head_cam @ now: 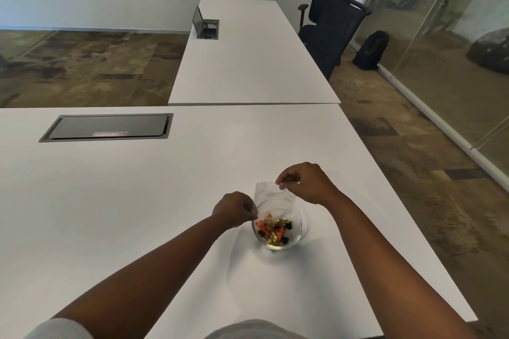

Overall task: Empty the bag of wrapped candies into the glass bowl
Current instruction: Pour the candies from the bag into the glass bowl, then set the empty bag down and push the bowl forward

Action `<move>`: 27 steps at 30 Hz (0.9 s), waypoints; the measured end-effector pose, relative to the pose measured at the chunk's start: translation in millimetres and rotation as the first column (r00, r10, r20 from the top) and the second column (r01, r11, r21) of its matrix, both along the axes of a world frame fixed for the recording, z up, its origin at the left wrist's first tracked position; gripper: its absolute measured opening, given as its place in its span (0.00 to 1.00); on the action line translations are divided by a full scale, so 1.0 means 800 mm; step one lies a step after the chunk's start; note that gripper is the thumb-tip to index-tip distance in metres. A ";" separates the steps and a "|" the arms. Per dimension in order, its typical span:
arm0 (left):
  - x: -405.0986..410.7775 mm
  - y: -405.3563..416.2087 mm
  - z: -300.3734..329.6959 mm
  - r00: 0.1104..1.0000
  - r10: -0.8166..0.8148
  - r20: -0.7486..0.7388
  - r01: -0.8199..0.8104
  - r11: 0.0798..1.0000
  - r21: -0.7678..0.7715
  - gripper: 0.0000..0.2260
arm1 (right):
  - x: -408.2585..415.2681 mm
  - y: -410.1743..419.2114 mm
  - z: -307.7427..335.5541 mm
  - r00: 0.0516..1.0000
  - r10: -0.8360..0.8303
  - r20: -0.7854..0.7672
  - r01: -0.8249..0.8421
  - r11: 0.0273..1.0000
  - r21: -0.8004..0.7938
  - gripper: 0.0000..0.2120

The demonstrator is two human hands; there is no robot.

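Near the right edge of the white table point(137, 201), holding a clear plastic bag point(271, 197) upended over the glass bowl point(300, 228). Pinching its corners with left hand point(234, 209) and right hand point(305, 181), wrapped candies point(272, 230) lying in the bowl.

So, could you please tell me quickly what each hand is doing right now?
Left hand: closed, pinching the plastic bag at its lower edge.
Right hand: closed, pinching the bag's upper corner.

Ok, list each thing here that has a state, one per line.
bag: upended over the bowl, looks nearly emptied
glass bowl: upright, holding wrapped candies
left hand: pinching the bag's lower edge
right hand: pinching the bag's top corner
near cable hatch: shut
far cable hatch: lid up
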State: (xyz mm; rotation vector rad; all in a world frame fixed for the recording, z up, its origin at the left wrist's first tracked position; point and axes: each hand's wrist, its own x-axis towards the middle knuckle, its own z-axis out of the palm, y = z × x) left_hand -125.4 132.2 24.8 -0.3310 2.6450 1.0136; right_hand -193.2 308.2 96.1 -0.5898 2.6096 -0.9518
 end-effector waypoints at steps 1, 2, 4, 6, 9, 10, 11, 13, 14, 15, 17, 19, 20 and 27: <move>0.000 0.000 0.001 1.000 -0.004 -0.026 0.005 1.000 0.028 0.14 | 0.000 -0.001 0.002 1.000 0.001 -0.009 -0.001 1.000 -0.014 0.08; 0.000 0.000 0.002 0.998 -0.007 -0.060 0.012 0.997 0.079 0.17 | 0.000 -0.002 0.005 1.000 -0.002 -0.013 0.002 1.000 -0.031 0.08; -0.001 0.001 0.009 0.992 0.005 -0.128 0.025 0.972 0.235 0.20 | -0.002 -0.005 0.009 1.000 -0.003 -0.017 0.002 0.998 -0.059 0.09; -0.004 0.003 0.018 0.983 0.055 -0.172 0.014 0.926 0.377 0.15 | -0.004 -0.008 0.014 1.000 0.006 -0.031 -0.008 0.996 -0.087 0.10; -0.008 -0.001 0.027 0.968 0.141 -0.206 -0.040 0.902 0.430 0.08 | -0.006 -0.012 0.016 0.997 -0.030 -0.070 0.017 0.984 -0.179 0.10; -0.008 -0.005 0.029 0.965 0.176 -0.193 -0.070 0.886 0.458 0.08 | -0.007 -0.012 0.015 0.995 -0.063 -0.073 0.046 0.976 -0.215 0.10; -0.008 -0.011 0.030 0.962 0.220 -0.164 -0.112 0.860 0.497 0.07 | -0.007 -0.012 0.013 0.993 -0.098 -0.066 0.080 0.967 -0.241 0.11; -0.004 -0.027 0.029 0.943 0.327 -0.066 -0.226 0.771 0.595 0.05 | -0.009 -0.009 0.005 0.987 -0.156 -0.042 0.140 0.958 -0.251 0.09; -0.001 -0.034 0.027 0.925 0.380 -0.017 -0.285 0.720 0.633 0.06 | -0.010 -0.007 0.000 0.985 -0.172 -0.030 0.160 0.959 -0.236 0.08; 0.003 -0.042 0.024 0.903 0.430 0.029 -0.341 0.673 0.657 0.07 | -0.010 -0.005 -0.006 0.984 -0.180 -0.014 0.173 0.961 -0.215 0.08; 0.011 -0.055 0.017 0.859 0.502 0.102 -0.433 0.605 0.668 0.07 | -0.009 0.000 -0.017 0.979 -0.203 0.022 0.204 0.962 -0.183 0.07; 0.020 -0.063 0.009 0.827 0.542 0.151 -0.494 0.573 0.654 0.07 | -0.008 0.005 -0.026 0.969 -0.238 0.062 0.246 0.955 -0.168 0.08; 0.025 -0.066 0.004 0.817 0.550 0.172 -0.517 0.567 0.641 0.07 | -0.007 0.007 -0.031 0.964 -0.251 0.085 0.262 0.952 -0.160 0.08; 0.057 -0.057 -0.036 0.815 0.468 0.342 -0.579 0.643 0.501 0.10 | -0.002 0.022 -0.065 0.932 -0.305 0.194 0.319 0.947 -0.045 0.10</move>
